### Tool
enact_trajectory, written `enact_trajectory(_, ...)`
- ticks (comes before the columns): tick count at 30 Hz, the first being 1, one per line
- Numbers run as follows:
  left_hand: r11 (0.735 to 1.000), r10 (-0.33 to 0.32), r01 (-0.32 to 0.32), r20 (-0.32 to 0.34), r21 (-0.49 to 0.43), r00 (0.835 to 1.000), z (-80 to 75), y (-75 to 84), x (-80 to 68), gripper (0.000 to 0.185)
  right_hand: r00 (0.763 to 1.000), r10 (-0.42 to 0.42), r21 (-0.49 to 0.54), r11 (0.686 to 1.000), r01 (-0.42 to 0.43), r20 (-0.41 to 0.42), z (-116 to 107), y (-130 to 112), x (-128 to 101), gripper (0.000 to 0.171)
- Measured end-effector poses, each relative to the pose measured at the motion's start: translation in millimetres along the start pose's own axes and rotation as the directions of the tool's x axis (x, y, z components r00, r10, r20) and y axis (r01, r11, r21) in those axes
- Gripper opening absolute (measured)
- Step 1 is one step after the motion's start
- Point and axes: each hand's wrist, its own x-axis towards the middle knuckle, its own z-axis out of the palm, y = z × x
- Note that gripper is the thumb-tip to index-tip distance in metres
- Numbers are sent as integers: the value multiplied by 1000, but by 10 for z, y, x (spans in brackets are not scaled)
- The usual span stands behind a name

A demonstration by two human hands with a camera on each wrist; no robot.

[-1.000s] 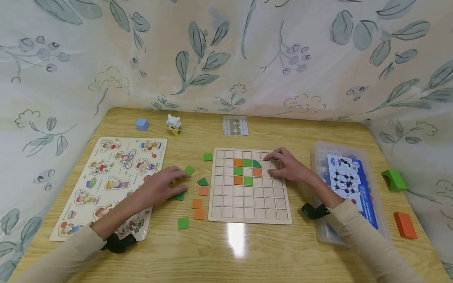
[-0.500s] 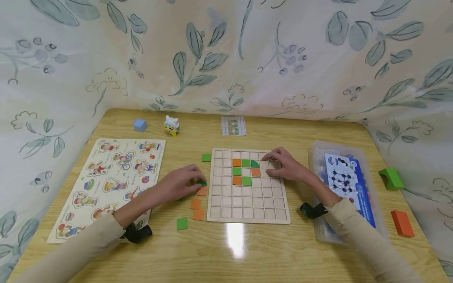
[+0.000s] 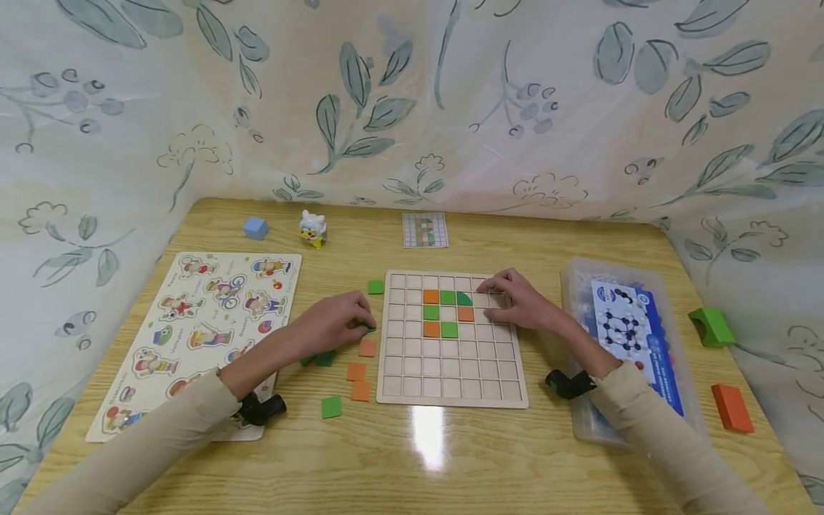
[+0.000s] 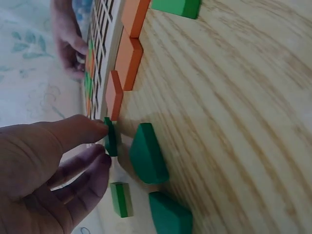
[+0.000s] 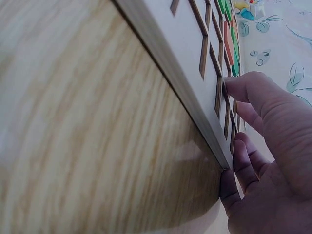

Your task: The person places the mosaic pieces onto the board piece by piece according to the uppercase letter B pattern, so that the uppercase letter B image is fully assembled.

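Note:
My left hand is left of the gridded wooden board, pinching a dark green quarter-circle tile between thumb and fingertips. Two more dark green tiles lie on the table close by, partly under the hand in the head view. Orange square tiles sit along the board's left side. My right hand rests on the board's right edge, thumb and fingers spread over the squares. Orange squares, green squares and one dark green quarter-circle fill some upper cells.
Behind the board lies a small pattern card. A picture puzzle lies at left, with a blue block and toy figure behind. A plastic box, green block and red block are at right.
My left hand has moved right from the loose tiles to the dark green quarter-circle beside the board and taken hold of it. My right hand has stayed on the board.

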Motion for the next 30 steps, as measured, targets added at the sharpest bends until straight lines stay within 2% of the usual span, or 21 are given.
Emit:
enact_trajectory(7, 998, 13, -15, 35, 56, 999, -26, 42, 22, 15, 1000, 2, -1, 1000, -2, -1, 5, 16, 8, 38)
enact_trajectory(15, 996, 10, -11, 16, 84, 1000, -17, 73, 57, 18, 1000, -3, 0, 1000, 3, -2, 10, 19, 10, 38)
enact_trajectory(19, 997, -1, 1, -5, 80, 1000, -28, 102, 68, 23, 1000, -2, 4, 1000, 2, -3, 9, 12, 5, 38)
enact_trajectory(24, 999, -19, 19, -10, 34, 1000, -63, 153, 97, 26, 1000, 2, 3, 1000, -2, -4, 11, 15, 3, 38)
enact_trajectory(30, 999, 41, -41, -4, -8, 999, -84, 215, 173, 23, 1000, -4, 3, 1000, 4, -4, 12, 24, 5, 38)
